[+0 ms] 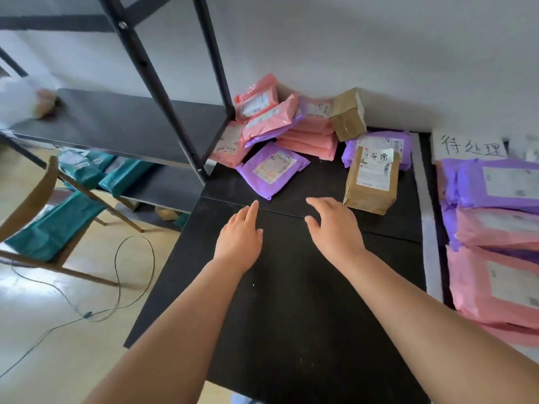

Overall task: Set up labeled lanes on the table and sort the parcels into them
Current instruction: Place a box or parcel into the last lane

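"Head view is showing both hands. Are they gripping anything?"

"No. The left hand (239, 234) and the right hand (332, 228) are reaching out over the matte black table (291, 316), fingers loose and spread, grasping nothing. I cannot tell whether the fingertips are touching the top."

"What is lying nearest them?"

"A flat purple plastic mailer (272, 169) is lying just beyond the left hand, its printed label facing up. A brown kraft-paper parcel (372, 182) is sitting just beyond the right hand, wearing a white handwritten slip (382, 156)."

"And the other parcels?"

"A heap of glossy, crinkled pink mailers (291, 126) is piling up against the wall in the far corner, with a taped cardboard box (348, 115) tilting at its right edge. A white tape strip (425, 214) is running along the table, marking off a lane on the right. There, below a handwritten paper sign (472, 147), purple and pink mailers (495, 182) are lying stacked."

"Anything off the table?"

"Teal bags (125, 177) are sitting on the lower board of a black metal shelf (122, 121) at the left."
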`<move>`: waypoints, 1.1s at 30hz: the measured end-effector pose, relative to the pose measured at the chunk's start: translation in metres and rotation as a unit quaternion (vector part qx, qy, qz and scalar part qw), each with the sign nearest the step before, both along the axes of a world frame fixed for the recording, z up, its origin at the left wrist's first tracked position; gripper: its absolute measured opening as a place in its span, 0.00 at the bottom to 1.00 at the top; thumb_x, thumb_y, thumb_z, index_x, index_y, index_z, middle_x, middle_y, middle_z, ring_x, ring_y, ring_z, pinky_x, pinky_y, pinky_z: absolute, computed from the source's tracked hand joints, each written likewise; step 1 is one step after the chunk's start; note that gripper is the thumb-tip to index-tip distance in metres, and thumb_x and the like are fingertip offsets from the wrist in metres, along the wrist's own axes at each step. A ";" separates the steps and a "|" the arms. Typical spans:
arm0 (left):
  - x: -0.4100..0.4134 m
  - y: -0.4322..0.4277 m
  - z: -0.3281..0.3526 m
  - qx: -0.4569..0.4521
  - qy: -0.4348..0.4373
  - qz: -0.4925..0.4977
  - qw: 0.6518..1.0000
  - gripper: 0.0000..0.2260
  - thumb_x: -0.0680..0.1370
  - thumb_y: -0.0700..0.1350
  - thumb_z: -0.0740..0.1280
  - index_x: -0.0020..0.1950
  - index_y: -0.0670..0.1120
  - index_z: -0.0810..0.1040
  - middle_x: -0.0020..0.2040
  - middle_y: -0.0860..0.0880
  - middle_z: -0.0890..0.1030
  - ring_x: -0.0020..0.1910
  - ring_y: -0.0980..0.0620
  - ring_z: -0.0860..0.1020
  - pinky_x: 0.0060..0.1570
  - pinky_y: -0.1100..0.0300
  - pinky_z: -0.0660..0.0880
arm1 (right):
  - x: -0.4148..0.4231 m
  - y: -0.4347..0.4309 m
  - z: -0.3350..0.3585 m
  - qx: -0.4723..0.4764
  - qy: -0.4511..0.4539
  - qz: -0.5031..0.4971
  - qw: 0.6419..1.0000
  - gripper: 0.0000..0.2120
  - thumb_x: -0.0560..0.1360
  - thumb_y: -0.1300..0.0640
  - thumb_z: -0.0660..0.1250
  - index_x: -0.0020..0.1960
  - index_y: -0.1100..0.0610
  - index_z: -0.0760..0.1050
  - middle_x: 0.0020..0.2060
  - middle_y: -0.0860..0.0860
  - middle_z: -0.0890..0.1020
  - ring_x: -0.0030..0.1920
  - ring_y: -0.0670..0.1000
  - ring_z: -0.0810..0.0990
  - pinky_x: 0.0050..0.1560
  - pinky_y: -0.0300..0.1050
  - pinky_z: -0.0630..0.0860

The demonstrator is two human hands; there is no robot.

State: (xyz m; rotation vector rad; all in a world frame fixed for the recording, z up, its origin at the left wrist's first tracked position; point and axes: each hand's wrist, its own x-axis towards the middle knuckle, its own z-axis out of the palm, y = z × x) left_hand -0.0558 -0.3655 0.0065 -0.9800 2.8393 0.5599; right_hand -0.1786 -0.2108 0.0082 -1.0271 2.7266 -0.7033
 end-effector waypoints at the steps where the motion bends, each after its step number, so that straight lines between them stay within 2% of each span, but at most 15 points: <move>1: -0.008 -0.013 -0.002 0.004 -0.008 -0.006 1.000 0.29 0.83 0.47 0.58 0.81 0.51 0.49 0.80 0.48 0.58 0.78 0.46 0.58 0.74 0.50 0.61 | -0.002 -0.011 -0.003 0.015 0.003 -0.001 1.000 0.20 0.81 0.54 0.64 0.73 0.53 0.70 0.66 0.51 0.77 0.66 0.52 0.74 0.68 0.49 0.70; 3: -0.024 -0.041 -0.007 0.001 -0.015 -0.025 1.000 0.28 0.83 0.47 0.58 0.81 0.51 0.50 0.79 0.48 0.59 0.77 0.46 0.59 0.73 0.50 0.62 | -0.007 -0.033 -0.011 0.036 0.002 -0.012 0.999 0.20 0.81 0.54 0.64 0.72 0.52 0.70 0.66 0.51 0.77 0.66 0.52 0.74 0.68 0.49 0.69; 9: -0.082 -0.122 -0.035 -0.020 -0.012 -0.099 0.995 0.24 0.81 0.42 0.59 0.78 0.50 0.63 0.73 0.47 0.70 0.70 0.44 0.67 0.65 0.50 0.67 | -0.029 -0.105 -0.040 0.092 -0.002 -0.025 0.995 0.19 0.80 0.53 0.65 0.71 0.53 0.71 0.64 0.50 0.78 0.64 0.52 0.75 0.66 0.49 0.69; 12: -0.111 -0.152 -0.054 -0.017 -0.003 -0.110 0.994 0.25 0.80 0.38 0.58 0.77 0.49 0.65 0.72 0.46 0.70 0.68 0.42 0.68 0.62 0.51 0.67 | -0.043 -0.136 -0.058 0.101 0.001 -0.039 0.994 0.17 0.80 0.54 0.64 0.68 0.54 0.73 0.60 0.51 0.79 0.61 0.54 0.77 0.63 0.50 0.71; 15: -0.134 -0.172 -0.073 -0.003 -0.005 -0.106 0.994 0.25 0.79 0.37 0.58 0.76 0.47 0.65 0.74 0.45 0.68 0.71 0.41 0.66 0.63 0.49 0.68 | -0.056 -0.159 -0.075 0.124 -0.008 -0.051 0.991 0.16 0.81 0.53 0.63 0.67 0.54 0.73 0.59 0.52 0.79 0.60 0.54 0.76 0.62 0.50 0.70; 18: -0.148 -0.184 -0.091 -0.021 -0.011 -0.120 0.993 0.25 0.79 0.37 0.59 0.77 0.46 0.63 0.74 0.43 0.66 0.72 0.40 0.63 0.67 0.47 0.66 | -0.065 -0.173 -0.087 0.159 -0.018 -0.059 0.985 0.16 0.81 0.52 0.62 0.67 0.54 0.71 0.59 0.52 0.79 0.60 0.55 0.76 0.64 0.52 0.71; 24: -0.152 -0.191 -0.105 -0.036 0.012 -0.125 0.991 0.21 0.80 0.38 0.62 0.73 0.44 0.67 0.64 0.40 0.73 0.67 0.38 0.68 0.60 0.47 0.69 | -0.068 -0.185 -0.099 0.215 -0.048 -0.066 0.973 0.20 0.81 0.50 0.60 0.71 0.55 0.68 0.64 0.55 0.76 0.65 0.57 0.73 0.70 0.56 0.66; 27: -0.149 -0.190 -0.106 -0.024 0.016 -0.122 0.992 0.22 0.79 0.36 0.63 0.73 0.43 0.69 0.62 0.38 0.74 0.68 0.38 0.68 0.61 0.48 0.68 | -0.065 -0.186 -0.101 0.225 -0.057 -0.065 0.971 0.21 0.80 0.52 0.62 0.72 0.54 0.67 0.66 0.54 0.73 0.68 0.57 0.70 0.74 0.57 0.62; 30: -0.139 -0.182 -0.106 -0.001 0.012 -0.124 0.992 0.19 0.78 0.36 0.63 0.69 0.42 0.71 0.56 0.40 0.76 0.58 0.39 0.73 0.53 0.50 0.70 | -0.060 -0.182 -0.102 0.223 -0.050 -0.062 0.972 0.22 0.80 0.53 0.63 0.73 0.54 0.68 0.67 0.53 0.73 0.69 0.56 0.70 0.75 0.57 0.61; 33: -0.128 -0.170 -0.102 0.042 0.021 -0.101 0.994 0.19 0.77 0.34 0.61 0.67 0.43 0.73 0.54 0.41 0.77 0.53 0.41 0.75 0.47 0.52 0.70 | -0.056 -0.175 -0.099 0.225 -0.030 -0.063 0.972 0.19 0.79 0.53 0.65 0.68 0.55 0.73 0.60 0.53 0.78 0.63 0.55 0.74 0.72 0.54 0.66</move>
